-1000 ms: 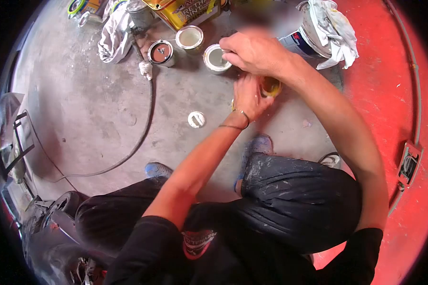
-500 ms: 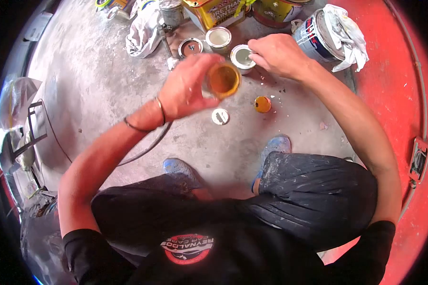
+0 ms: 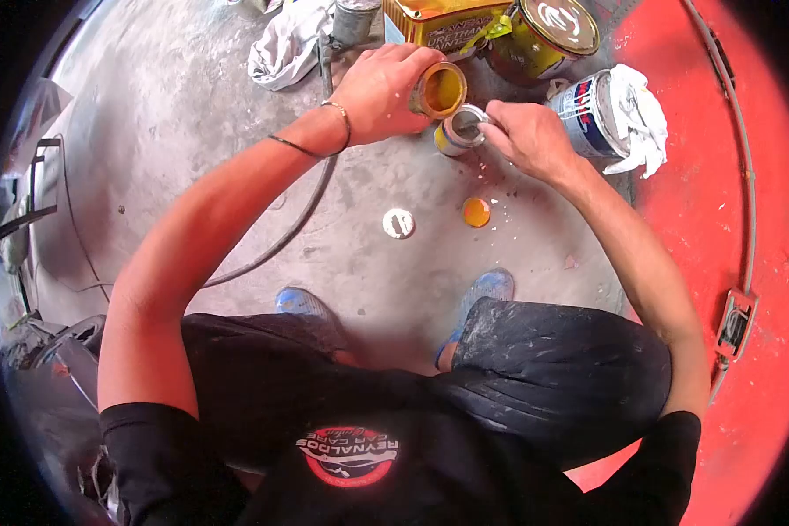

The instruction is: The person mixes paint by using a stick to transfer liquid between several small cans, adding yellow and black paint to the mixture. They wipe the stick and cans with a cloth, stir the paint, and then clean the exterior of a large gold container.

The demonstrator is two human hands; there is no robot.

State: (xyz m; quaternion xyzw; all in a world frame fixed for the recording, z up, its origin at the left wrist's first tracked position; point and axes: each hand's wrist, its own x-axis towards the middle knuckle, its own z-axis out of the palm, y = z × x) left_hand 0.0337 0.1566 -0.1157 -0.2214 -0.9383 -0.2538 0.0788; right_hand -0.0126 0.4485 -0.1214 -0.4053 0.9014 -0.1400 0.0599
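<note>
My left hand [image 3: 386,92] is wrapped round a small clear cup [image 3: 442,91] with amber-yellow liquid or coating inside. The cup is tilted, its mouth facing me. Just below and to its right is a small open paint can [image 3: 450,142], tilted, with greyish contents. My right hand [image 3: 530,136] is closed with thumb and fingers at the can's right rim. Anything else between those fingers is too small to make out. On the floor nearer me lie a white round lid [image 3: 399,223] and an orange-yellow round lid [image 3: 476,212].
A urethane paint thinner tin [image 3: 438,31] and a large yellow can [image 3: 543,39] stand at the back. To the right is a labelled can [image 3: 587,114] with a white cloth [image 3: 636,118] over it. A hose [image 3: 316,197] crosses the floor beside a red surface [image 3: 701,219].
The cup in my left hand has moved right and forward, close to the small can. The can is now tilted, showing more of its side. The view has shifted slightly.
</note>
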